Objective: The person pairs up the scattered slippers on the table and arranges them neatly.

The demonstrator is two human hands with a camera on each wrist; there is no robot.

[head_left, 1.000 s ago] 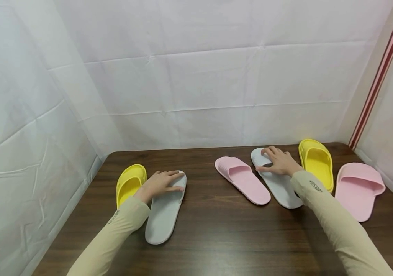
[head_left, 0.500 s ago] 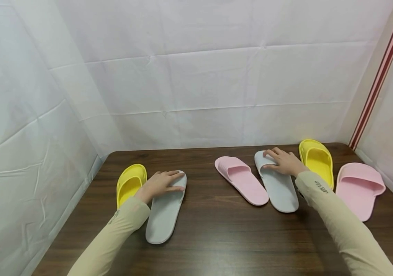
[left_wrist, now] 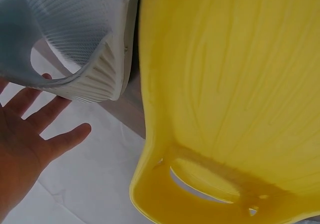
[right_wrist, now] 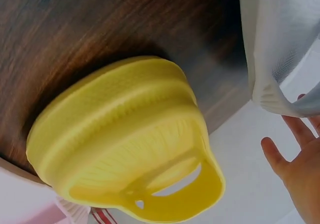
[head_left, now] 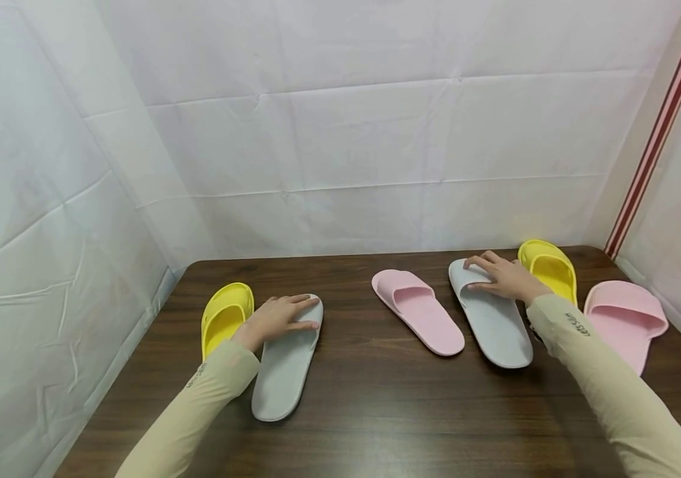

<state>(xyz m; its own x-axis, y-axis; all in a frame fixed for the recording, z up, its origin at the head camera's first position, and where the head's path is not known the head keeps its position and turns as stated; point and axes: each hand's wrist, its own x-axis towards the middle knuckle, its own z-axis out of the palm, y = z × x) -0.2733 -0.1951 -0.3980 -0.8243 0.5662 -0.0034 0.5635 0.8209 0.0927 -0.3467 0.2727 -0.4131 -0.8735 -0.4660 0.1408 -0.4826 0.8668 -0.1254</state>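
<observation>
The left grey slipper [head_left: 285,362], just beside the left yellow slipper [head_left: 225,317], is pressed by the flat, relaxed left hand [head_left: 277,317]. The right grey slipper [head_left: 492,315], beside the pink slipper [head_left: 417,309], is touched by the relaxed right hand [head_left: 504,277].

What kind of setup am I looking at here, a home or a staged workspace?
Most likely a staged recording booth: a dark wooden table walled in by creased white sheets, with three pairs of slides laid out, a hand resting on each grey slipper.
</observation>
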